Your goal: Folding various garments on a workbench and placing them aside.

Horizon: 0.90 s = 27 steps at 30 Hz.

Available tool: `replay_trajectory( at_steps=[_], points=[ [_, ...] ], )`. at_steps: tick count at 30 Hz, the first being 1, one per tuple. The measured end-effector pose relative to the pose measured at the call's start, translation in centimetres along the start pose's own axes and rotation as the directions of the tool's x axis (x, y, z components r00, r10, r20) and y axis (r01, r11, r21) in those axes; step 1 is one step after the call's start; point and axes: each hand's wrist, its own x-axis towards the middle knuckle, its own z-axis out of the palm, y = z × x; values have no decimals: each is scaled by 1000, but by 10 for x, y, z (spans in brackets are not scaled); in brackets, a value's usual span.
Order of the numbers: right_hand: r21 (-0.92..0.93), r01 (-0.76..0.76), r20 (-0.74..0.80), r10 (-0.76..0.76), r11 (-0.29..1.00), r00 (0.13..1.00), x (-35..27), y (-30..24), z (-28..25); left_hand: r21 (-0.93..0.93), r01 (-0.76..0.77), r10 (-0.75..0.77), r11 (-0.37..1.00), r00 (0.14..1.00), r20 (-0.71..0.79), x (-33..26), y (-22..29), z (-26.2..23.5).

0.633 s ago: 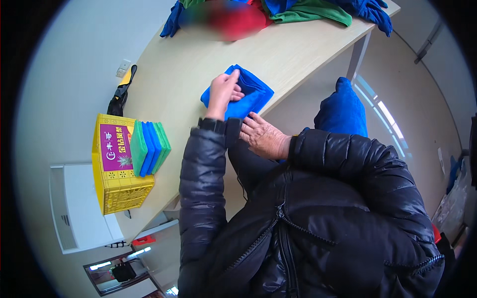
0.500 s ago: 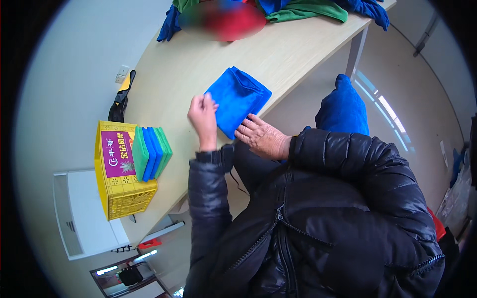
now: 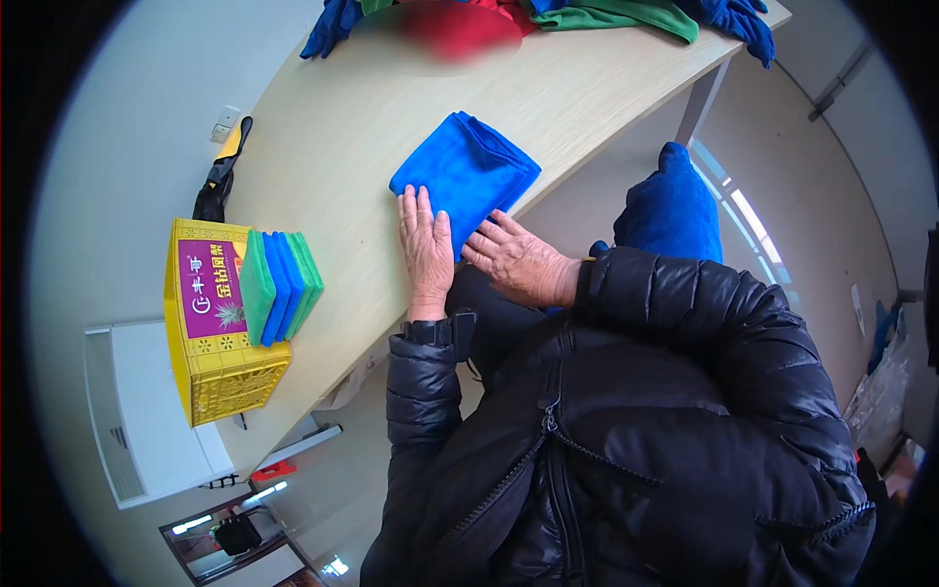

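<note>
A folded blue cloth (image 3: pixel 469 176) lies on the table near its front edge, with a loose fold along its upper right side. My left hand (image 3: pixel 426 245) rests flat on the cloth's left lower edge, fingers stretched out. On the near edge of the cloth, by the table's rim, lies my right hand (image 3: pixel 518 256), its fingers extended and touching the fabric. Neither hand grips anything.
To the left, several folded green and blue cloths (image 3: pixel 284 289) stand against a yellow crate (image 3: pixel 230 382). A black and yellow item (image 3: pixel 223 176) lies near the wall. Crumpled red, green and blue cloths (image 3: pixel 616 15) cover the far end of the table (image 3: pixel 333 157).
My left hand has gone from a blurred, curled pose above the cloth's left side to lying flat on its edge. The right hand stays nearly in place.
</note>
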Motion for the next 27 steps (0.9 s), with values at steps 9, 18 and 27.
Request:
replay_trajectory(
  at_steps=[9,18,27],
  points=[
    [405,-360,511,118,841,851,34,1,-78,266,-69,77,961,997,-19,-2,3,1],
    [-18,-210,14,210,978,978,82,56,1,301,-55,42,952,998,50,-1,20,3],
    [-92,-255,-17,255,962,967,76,80,5,265,-43,47,963,999,-8,-9,21,3]
  ],
)
